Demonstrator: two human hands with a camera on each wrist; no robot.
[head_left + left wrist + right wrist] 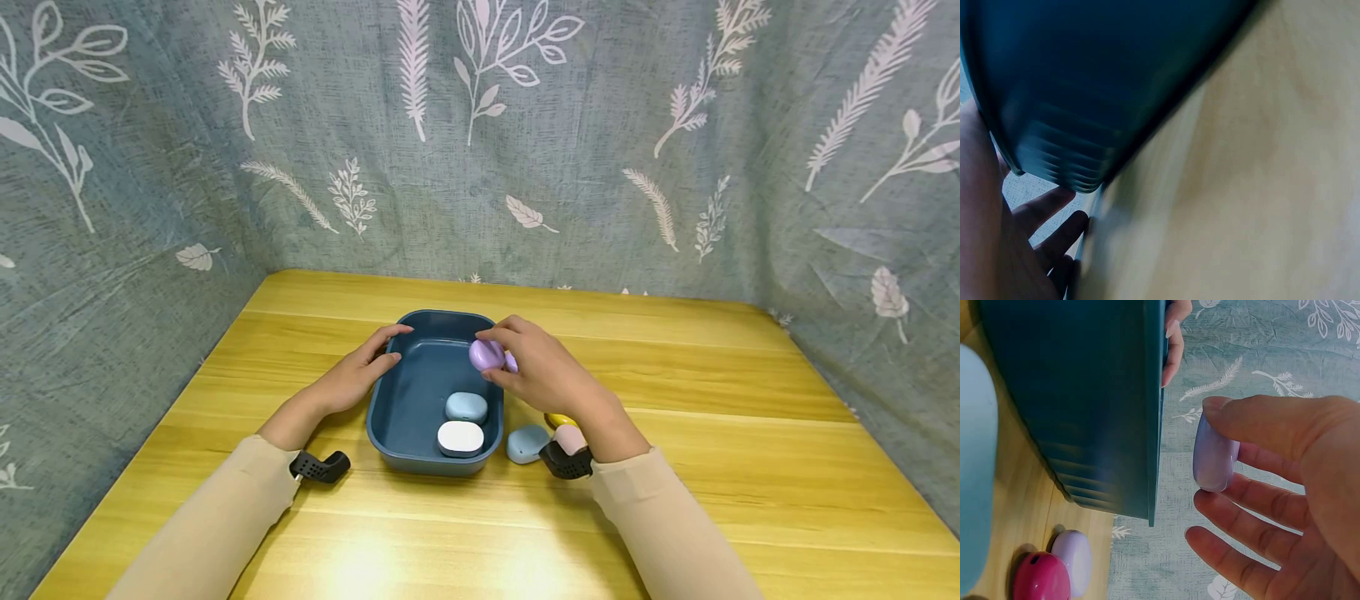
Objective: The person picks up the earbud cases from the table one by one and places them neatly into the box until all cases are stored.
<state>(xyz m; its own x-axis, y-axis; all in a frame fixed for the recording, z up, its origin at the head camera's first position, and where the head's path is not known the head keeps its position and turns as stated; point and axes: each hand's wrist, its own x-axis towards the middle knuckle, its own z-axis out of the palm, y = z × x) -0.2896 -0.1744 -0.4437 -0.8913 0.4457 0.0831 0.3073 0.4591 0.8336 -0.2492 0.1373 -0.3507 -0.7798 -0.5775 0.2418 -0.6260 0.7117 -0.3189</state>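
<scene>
My right hand (536, 362) pinches a purple earbud case (486, 354) between thumb and fingers, over the right rim of a dark blue bin (412, 392). Seen from the right wrist, the case (1215, 456) stands on edge between thumb and fingertips, with the other fingers spread. At the bin's left side, my left hand (348, 379) holds the rim, its thumb and index fingertips over the edge. Other fingers (1063, 240) lie against the outer wall in the left wrist view. Inside the bin, a light blue case (467, 407) sits behind a white case (461, 438).
On the wooden table right of the bin lie a light blue case (528, 443), a pale pink case (570, 438) and a yellow case (559, 420), partly under my right forearm. A lavender case (1072, 559) and a magenta case (1041, 578) lie beside the bin. Patterned cloth (450, 208) hangs behind.
</scene>
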